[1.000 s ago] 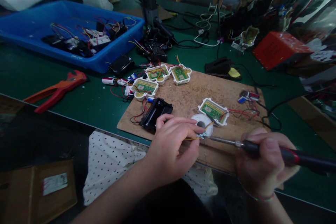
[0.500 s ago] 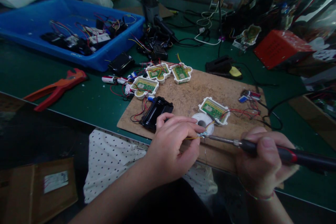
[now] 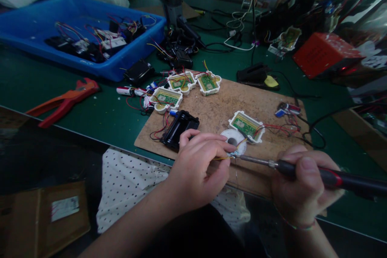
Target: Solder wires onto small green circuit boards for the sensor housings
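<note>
My right hand [image 3: 304, 187] is closed round a black and red soldering iron [image 3: 329, 178], whose metal tip reaches left to the edge of a small white round part [image 3: 233, 142]. My left hand [image 3: 199, 167] pinches a thin yellow wire [image 3: 222, 158] and holds its end at that same spot. The white part is wired to a green circuit board in a white frame [image 3: 246, 125] just behind it. All of this lies on a brown work board [image 3: 217, 109].
A black battery holder [image 3: 179, 129] sits left of my left hand. Three more framed boards [image 3: 181, 87] lie at the work board's back left. A blue bin [image 3: 33, 28], orange cutters [image 3: 62, 102], a red box [image 3: 325, 54] and tangled cables stand on the green bench.
</note>
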A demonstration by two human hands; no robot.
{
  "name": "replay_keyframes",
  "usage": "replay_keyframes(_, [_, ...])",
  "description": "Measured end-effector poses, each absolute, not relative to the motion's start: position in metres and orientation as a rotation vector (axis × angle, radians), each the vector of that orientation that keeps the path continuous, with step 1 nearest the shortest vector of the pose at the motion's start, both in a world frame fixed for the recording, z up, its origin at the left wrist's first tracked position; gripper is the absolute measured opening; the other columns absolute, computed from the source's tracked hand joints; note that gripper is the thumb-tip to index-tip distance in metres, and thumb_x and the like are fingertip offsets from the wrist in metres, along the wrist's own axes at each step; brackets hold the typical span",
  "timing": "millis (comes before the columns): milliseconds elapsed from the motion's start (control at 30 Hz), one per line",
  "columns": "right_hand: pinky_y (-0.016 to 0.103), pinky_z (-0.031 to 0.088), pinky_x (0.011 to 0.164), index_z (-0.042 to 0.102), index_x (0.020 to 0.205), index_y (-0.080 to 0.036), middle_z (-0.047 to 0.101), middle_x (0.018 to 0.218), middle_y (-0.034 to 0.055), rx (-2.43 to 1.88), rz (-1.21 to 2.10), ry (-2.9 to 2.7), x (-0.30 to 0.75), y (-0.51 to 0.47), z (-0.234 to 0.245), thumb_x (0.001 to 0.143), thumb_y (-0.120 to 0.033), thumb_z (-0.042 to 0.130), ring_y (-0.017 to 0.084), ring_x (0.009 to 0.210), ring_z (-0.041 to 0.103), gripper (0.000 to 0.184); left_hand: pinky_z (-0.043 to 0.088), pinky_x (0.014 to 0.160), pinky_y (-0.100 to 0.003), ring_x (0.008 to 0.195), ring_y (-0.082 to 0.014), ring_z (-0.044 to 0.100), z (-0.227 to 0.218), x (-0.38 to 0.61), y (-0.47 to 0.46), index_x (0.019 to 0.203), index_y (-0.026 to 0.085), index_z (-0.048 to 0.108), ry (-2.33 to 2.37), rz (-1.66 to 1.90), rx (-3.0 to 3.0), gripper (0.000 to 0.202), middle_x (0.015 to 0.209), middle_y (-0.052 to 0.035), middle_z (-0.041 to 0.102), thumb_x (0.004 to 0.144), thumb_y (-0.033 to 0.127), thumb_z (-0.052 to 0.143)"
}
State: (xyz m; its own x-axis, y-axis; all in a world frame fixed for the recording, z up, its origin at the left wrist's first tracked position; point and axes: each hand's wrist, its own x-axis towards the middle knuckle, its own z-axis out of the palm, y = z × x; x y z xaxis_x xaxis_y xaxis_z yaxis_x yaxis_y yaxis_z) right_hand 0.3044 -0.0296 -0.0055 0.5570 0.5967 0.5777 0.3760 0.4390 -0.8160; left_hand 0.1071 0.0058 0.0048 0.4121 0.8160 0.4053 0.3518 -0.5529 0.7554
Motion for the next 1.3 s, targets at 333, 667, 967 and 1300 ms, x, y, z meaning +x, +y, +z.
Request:
replay_keyframes(333, [0.026, 0.038, 0.044, 0.064, 0.064, -0.021, 0.049, 0.055, -0.0032, -1.151, 0.228, -1.041, 0.305, -0.032, -0.005, 0.085, -0.024, 0.064, 0.013, 0.051, 0.051, 0.020, 0.036, 0.106, -0.049, 0.111, -0.0208, 0.072, 0.006, 0.107, 0.006, 0.086, 0.023, 0.061, 0.993, 1.050, 2.102, 0.015, 0.106, 0.0049, 0.082, 0.086, 0.010, 0.067])
replay_keyframes(667, [0.027, 0.031, 0.042, 0.062, 0.065, -0.021, 0.045, 0.053, -0.0040, -1.122, 0.174, -0.993, 0.304, -0.028, -0.005, 0.084, -0.026, 0.062, 0.012, 0.047, 0.047, 0.020, 0.036, 0.107, -0.050, 0.112, -0.0219, 0.072, 0.005, 0.106, 0.006, 0.086, 0.023, 0.061, 0.995, 1.038, 2.098, 0.013, 0.107, 0.0038, 0.082, 0.088, 0.011, 0.065])
replay_keyframes(967, [0.027, 0.031, 0.042, 0.064, 0.073, -0.021, 0.054, 0.061, -0.0034, -1.200, -0.022, -0.973, 0.305, -0.024, -0.010, 0.095, -0.045, 0.060, 0.010, 0.042, 0.049, 0.033, 0.035, 0.106, -0.049, 0.111, -0.0213, 0.072, 0.006, 0.107, 0.006, 0.086, 0.024, 0.061, 0.996, 1.039, 2.088, 0.013, 0.106, 0.0054, 0.082, 0.088, 0.011, 0.065])
replay_keyframes(1300, [0.047, 0.056, 0.101, 0.065, 0.132, -0.029, 0.080, 0.105, 0.0021, -1.421, 0.271, -1.592, 0.304, -0.030, -0.005, 0.083, -0.022, 0.081, 0.023, 0.100, 0.075, 0.052, 0.034, 0.108, -0.049, 0.114, -0.0225, 0.071, 0.006, 0.105, 0.005, 0.088, 0.024, 0.062, 0.994, 1.005, 2.117, 0.011, 0.109, 0.0033, 0.081, 0.090, 0.013, 0.065])
